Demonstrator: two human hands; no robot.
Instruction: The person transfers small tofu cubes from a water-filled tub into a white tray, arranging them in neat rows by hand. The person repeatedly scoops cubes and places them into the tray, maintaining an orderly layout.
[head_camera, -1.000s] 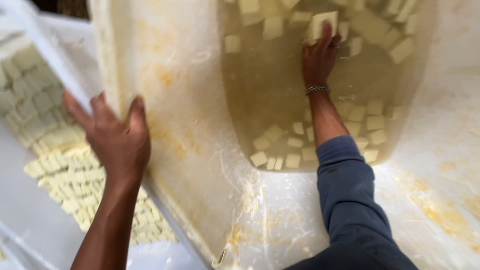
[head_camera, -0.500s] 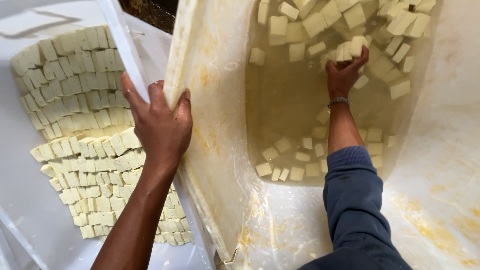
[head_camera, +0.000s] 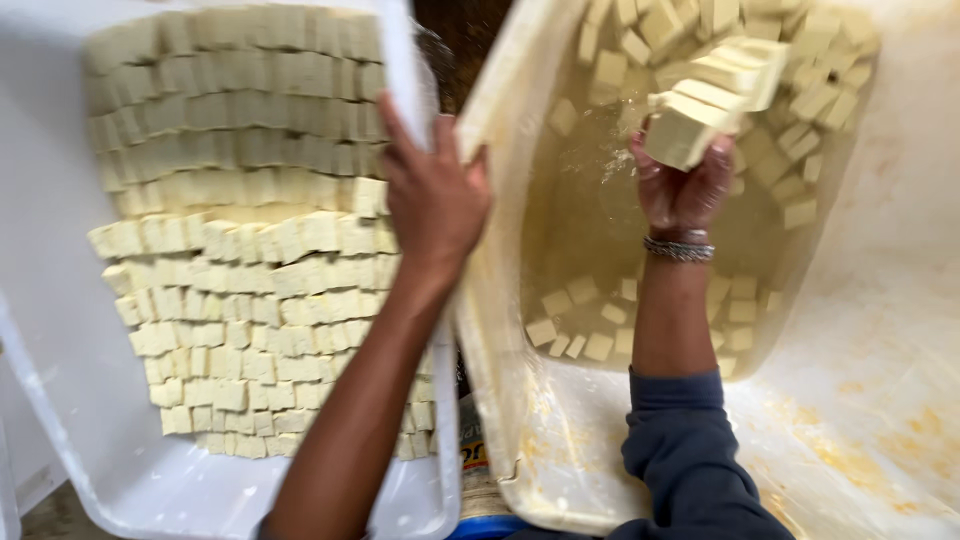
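My right hand (head_camera: 683, 185) is clamped on a stack of pale rectangular tofu blocks (head_camera: 712, 105), lifted above the cloudy water in the yellowed plastic tub (head_camera: 560, 440). My left hand (head_camera: 432, 195) grips that tub's rim, beside the white plastic tray (head_camera: 60, 330) of stacked blocks.

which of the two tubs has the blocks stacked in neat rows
The white tub on the left, beside the left hand. Its pale blocks lie in tidy overlapping rows, while the yellowish tub holds loose blocks scattered in cloudy liquid, where the right hand lifts a few.
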